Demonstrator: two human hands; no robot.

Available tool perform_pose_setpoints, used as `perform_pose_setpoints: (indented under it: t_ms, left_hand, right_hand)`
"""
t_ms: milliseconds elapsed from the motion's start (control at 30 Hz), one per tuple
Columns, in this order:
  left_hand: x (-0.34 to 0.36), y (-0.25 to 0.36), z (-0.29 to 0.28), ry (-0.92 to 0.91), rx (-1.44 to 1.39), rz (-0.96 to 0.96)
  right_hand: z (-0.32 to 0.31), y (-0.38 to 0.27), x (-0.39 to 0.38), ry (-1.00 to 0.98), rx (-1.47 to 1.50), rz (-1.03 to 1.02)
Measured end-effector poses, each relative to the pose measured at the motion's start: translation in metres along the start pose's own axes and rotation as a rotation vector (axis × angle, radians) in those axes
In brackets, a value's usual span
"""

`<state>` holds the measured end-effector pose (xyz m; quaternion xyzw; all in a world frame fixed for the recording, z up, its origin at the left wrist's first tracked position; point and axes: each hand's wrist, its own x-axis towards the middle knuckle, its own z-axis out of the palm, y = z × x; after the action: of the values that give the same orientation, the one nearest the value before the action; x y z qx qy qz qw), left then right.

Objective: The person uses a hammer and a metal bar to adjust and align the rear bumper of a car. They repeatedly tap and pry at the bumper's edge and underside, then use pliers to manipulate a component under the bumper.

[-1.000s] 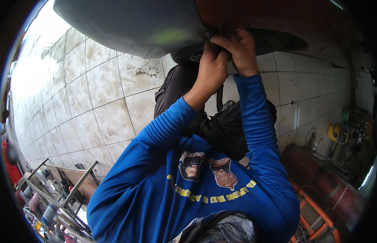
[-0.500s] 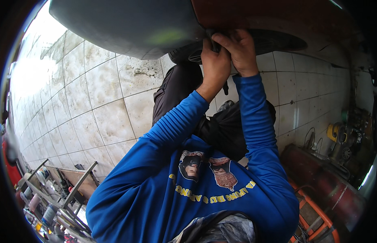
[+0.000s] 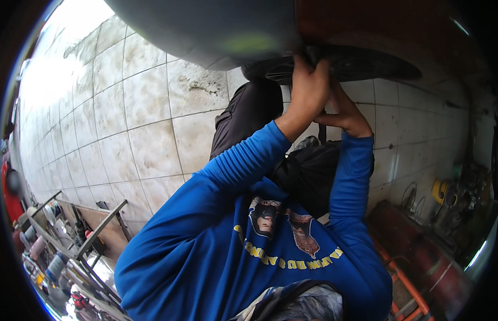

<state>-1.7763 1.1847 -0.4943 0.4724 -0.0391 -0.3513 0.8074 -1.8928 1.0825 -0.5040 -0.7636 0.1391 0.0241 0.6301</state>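
Observation:
My left hand (image 3: pixel 307 92) reaches up to the lower edge of the car's body, where the grey bumper (image 3: pixel 227 32) meets the dark red panel (image 3: pixel 356 24). Its thumb and forefinger close around something small and dark at that seam, too hidden to name. Lower and to the right, my right hand (image 3: pixel 351 119) is partly behind the left one. The thumb is spread from its stretched fingers, whose ends are hidden. Just under that thumb hangs a dark rod-like piece (image 3: pixel 322 132); whether the hand touches it cannot be told.
Behind the hands is the car's wheel (image 3: pixel 361 63). My bent knee (image 3: pixel 249 112) is left of them, over stained floor tiles (image 3: pixel 147 96). A metal rack (image 3: pixel 94 246) with tools stands lower left. A red cylinder (image 3: pixel 415 235) and orange frame (image 3: pixel 407 291) lie lower right.
My right hand has come down from the panel edge to below and behind my left hand, its thumb spreading. The left hand stays at the seam. The view has shifted slightly.

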Motion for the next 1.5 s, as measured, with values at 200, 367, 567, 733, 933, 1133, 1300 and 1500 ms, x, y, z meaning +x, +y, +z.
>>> perform_pose_setpoints:
  t_ms: [200, 367, 567, 733, 933, 1133, 1300, 1500]
  left_hand:
    - [0.023, -0.039, -0.027, -0.065, 0.727, 0.437]
    - [0.010, -0.023, -0.045, -0.154, 0.849, 0.121]
    - [-0.057, -0.011, -0.138, -0.129, 1.031, 0.308]
    - [-0.099, -0.061, -0.208, 0.172, 1.525, 0.141]
    - [-0.143, -0.006, -0.192, 0.138, 1.529, 0.081]
    - [-0.209, 0.077, -0.149, 0.192, 1.510, -0.158]
    - [-0.271, 0.149, -0.122, 0.186, 1.492, -0.403]
    - [-0.362, 0.202, -0.106, 0.172, 1.385, -0.543]
  right_hand:
    - [0.011, 0.020, 0.014, -0.108, -0.104, 0.084]
    - [0.014, 0.084, 0.005, 0.137, 0.134, 0.311]
    - [0.043, 0.046, -0.032, -0.046, 0.959, 0.406]
    - [0.041, 0.057, -0.032, -0.176, 0.898, 0.549]
    - [0.051, 0.060, -0.009, -0.269, 0.650, 0.693]
    - [0.060, 0.060, -0.017, -0.258, 0.599, 0.789]
    - [0.084, 0.047, -0.081, -0.134, 0.723, 0.899]
    - [0.127, -0.146, -0.179, -0.122, 1.017, 0.841]
